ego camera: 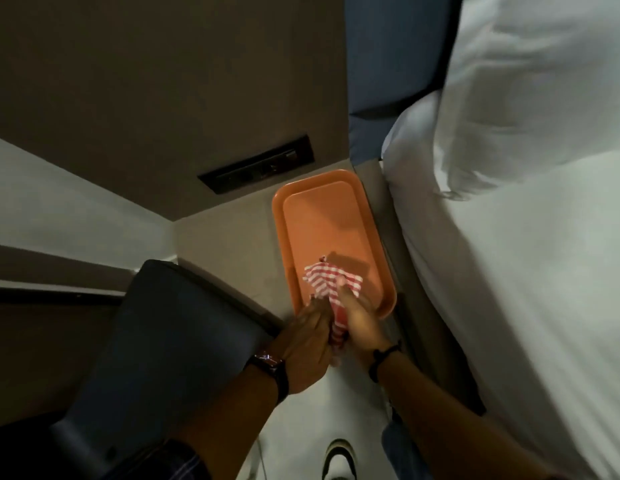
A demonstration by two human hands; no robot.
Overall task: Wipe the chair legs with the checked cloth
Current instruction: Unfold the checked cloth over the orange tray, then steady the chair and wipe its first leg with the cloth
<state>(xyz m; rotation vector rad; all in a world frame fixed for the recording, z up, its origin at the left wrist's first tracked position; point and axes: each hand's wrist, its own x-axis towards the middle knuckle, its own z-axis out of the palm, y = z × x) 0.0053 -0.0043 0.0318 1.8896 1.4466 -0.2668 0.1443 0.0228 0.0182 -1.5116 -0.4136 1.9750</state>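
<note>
Both hands, left hand and right hand, clamp the checked cloth between them over the orange tray.

Single head view, looking steeply down, close over both hands at orange tray on floor.

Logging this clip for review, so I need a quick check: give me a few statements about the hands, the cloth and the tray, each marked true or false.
1. Both hands hold the checked cloth. True: left hand and right hand grip it together.
2. The cloth is blue and white. False: it is red and white.
3. The cloth is partly over the orange tray. True.
4. The tray is full of dishes. False: only the cloth is over it.
5. The left wrist bears a watch. True.
6. The cloth is on a chair leg. False: no chair leg is being wiped.
</note>
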